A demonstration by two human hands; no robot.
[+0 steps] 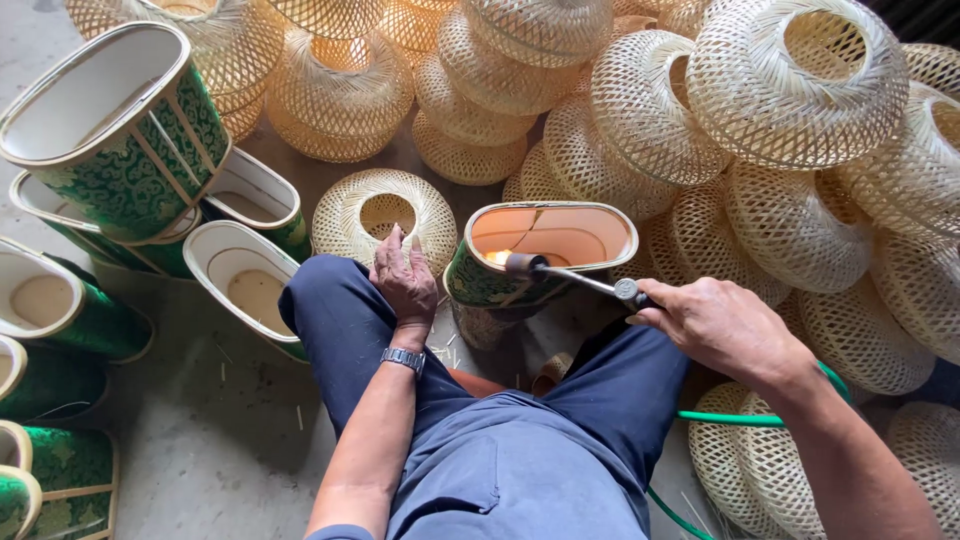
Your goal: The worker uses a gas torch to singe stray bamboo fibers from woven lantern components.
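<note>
My right hand [715, 325] grips a metal torch wand [575, 277] fed by a green hose [735, 418]. Its nozzle points into the open mouth of a green patterned oval basket [480, 285] that lies tilted between my knees, its inside glowing orange. My left hand [403, 278] rests flat on my left knee, fingers apart, holding nothing, just left of that basket. A metal watch [403, 358] is on that wrist.
Several green patterned oval baskets [120, 140] with white insides lie at the left. Woven bamboo shades [790, 90] are piled across the back and right, one [385, 210] lying just beyond my left hand. Concrete floor [200, 440] shows at the lower left.
</note>
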